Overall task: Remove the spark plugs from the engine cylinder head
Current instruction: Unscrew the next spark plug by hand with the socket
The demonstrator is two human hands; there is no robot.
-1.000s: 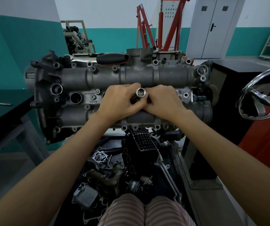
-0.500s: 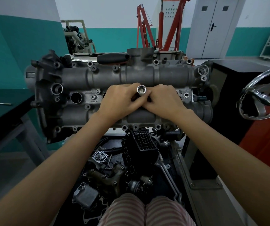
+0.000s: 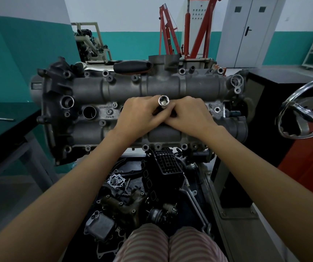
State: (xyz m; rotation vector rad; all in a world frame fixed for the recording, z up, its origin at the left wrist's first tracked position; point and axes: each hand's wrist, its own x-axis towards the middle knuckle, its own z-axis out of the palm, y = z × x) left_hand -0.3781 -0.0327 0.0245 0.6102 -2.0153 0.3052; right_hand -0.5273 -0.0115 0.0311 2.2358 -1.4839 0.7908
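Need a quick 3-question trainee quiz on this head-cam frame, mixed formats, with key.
1. True or false: only the left hand grips the socket.
2. The open plug hole in the cylinder head lies on which side of the hands? A) the person's left B) the person's right C) under the right hand
3. Fill in: the black handle lies on the ___ edge of the cylinder head.

Key: 1 false, both hands grip it; 2 A; 3 far.
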